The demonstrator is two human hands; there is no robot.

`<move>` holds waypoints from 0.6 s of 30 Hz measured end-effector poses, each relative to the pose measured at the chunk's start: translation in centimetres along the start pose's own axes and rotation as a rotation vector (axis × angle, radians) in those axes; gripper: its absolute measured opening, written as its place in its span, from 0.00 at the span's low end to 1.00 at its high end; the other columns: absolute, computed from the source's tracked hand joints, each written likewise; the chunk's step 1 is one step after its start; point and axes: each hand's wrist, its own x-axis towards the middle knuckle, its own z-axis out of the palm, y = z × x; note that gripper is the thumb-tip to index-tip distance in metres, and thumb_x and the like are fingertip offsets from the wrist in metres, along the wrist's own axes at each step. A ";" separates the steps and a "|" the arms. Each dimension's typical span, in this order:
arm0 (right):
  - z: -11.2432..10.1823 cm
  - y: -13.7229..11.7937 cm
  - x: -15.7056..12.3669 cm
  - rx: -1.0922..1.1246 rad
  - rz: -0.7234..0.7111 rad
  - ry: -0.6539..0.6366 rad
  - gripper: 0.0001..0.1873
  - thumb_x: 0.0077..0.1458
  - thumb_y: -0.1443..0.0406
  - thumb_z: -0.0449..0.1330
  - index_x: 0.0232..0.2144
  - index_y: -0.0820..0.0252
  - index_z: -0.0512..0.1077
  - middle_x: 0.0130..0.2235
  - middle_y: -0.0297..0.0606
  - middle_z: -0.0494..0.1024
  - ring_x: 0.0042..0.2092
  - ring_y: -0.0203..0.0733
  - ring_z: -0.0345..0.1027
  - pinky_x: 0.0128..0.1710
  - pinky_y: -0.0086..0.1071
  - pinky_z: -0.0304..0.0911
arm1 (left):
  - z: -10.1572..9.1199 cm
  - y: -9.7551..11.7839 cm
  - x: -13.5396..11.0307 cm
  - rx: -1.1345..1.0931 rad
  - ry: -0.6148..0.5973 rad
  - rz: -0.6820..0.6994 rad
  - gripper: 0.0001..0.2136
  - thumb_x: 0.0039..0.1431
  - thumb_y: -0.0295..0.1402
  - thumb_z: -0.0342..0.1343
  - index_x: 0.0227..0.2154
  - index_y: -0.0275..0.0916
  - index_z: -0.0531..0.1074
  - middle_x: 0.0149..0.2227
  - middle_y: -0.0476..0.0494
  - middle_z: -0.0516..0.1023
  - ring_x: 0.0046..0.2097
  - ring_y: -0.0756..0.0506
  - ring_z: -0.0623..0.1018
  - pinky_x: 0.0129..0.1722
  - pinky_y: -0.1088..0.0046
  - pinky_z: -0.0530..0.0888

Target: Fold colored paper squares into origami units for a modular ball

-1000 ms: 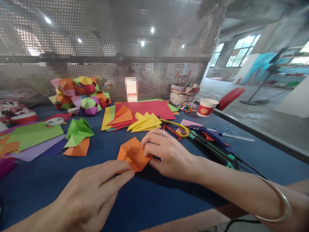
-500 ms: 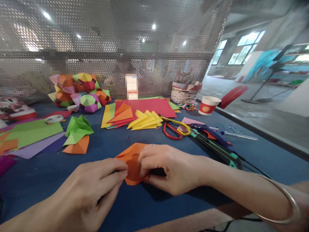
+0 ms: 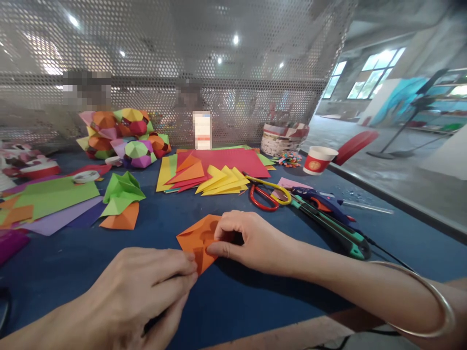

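A sheet of orange origami paper (image 3: 195, 234), partly folded, lies on the blue tabletop (image 3: 219, 311) in front of me. The fingers of my left hand (image 3: 142, 282) are pressed together on its lower left edge. On the right side, my right hand (image 3: 251, 243) pinches the paper, with the thumb on its face and the fingertips curled at a flap. The paper's right corner is hidden behind that hand. Left of the paper sit a folded green paper piece (image 3: 123, 192) and an orange one (image 3: 124, 216).
Yellow folded pieces (image 3: 224, 181) and red sheets (image 3: 241, 163) lie further back. Scissors (image 3: 264, 197), a utility knife (image 3: 328, 226) and a glue gun (image 3: 324, 199) are to the right. A paper cup (image 3: 319, 160), woven basket (image 3: 282, 138) and paper balls (image 3: 136, 153) stand behind.
The right thumb has come from beneath the paper's edge onto its face, and the right fingers have drawn back. The flaps now lie flatter; the left hand stays at the lower left edge.
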 end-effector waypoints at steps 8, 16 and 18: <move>0.6 -0.8 0.2 -0.128 0.104 0.032 0.15 0.56 0.63 0.70 0.24 0.62 0.70 0.28 0.32 0.71 0.31 0.34 0.60 0.34 0.29 0.53 | 0.4 1.0 0.2 -0.007 0.035 -0.039 0.15 0.61 0.20 0.51 0.39 0.45 0.78 0.36 0.47 0.84 0.35 0.46 0.84 0.29 0.73 0.80; 0.6 -0.7 0.3 -0.131 0.102 0.012 0.16 0.56 0.62 0.70 0.24 0.61 0.68 0.29 0.31 0.70 0.32 0.34 0.59 0.34 0.29 0.52 | 0.8 0.5 -0.7 -0.002 0.017 -0.103 0.16 0.66 0.24 0.49 0.50 0.46 0.75 0.43 0.44 0.83 0.39 0.45 0.83 0.35 0.72 0.80; 0.6 -0.6 0.3 -0.128 0.096 0.013 0.16 0.56 0.62 0.70 0.24 0.61 0.68 0.29 0.31 0.70 0.32 0.34 0.59 0.35 0.29 0.52 | 0.6 -0.1 -0.6 -0.012 -0.059 -0.071 0.15 0.66 0.26 0.52 0.51 0.46 0.76 0.43 0.43 0.83 0.40 0.45 0.83 0.34 0.74 0.79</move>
